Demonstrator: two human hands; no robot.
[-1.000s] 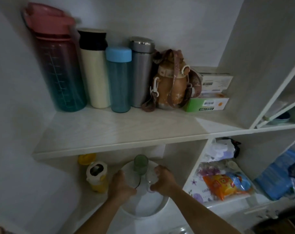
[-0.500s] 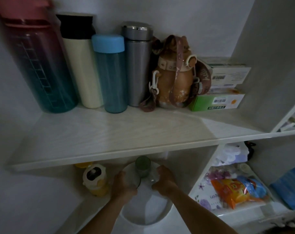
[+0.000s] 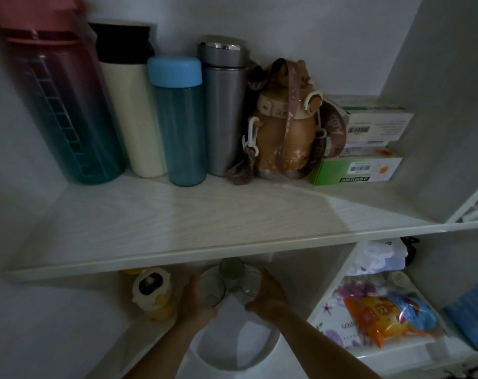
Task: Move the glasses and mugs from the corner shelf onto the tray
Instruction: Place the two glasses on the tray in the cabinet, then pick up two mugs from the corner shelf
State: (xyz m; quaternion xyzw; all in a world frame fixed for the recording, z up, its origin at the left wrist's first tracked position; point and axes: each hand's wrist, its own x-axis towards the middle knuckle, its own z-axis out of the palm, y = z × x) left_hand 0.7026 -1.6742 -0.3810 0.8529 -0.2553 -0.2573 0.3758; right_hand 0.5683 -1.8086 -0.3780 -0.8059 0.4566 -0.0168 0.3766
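Observation:
On the lower shelf lies a round white tray point(image 3: 233, 359). My left hand point(image 3: 195, 299) is wrapped around a clear glass point(image 3: 212, 289) at the tray's far left. My right hand point(image 3: 268, 295) grips a second clear glass point(image 3: 251, 283) at the tray's far right. A green glass point(image 3: 231, 272) stands upright between them at the tray's back edge. The upper shelf board point(image 3: 177, 222) partly hides the back of the lower shelf.
The upper shelf holds several tall bottles point(image 3: 175, 121), a brown bear bottle point(image 3: 287, 132) and stacked boxes point(image 3: 369, 149). A yellow lidded cup point(image 3: 153, 295) stands left of the tray. Snack packets point(image 3: 388, 315) fill the compartment on the right.
The view has moved closer to the shelves and tilted up a little. Both hands have stayed on the two clear glasses over the tray's far part.

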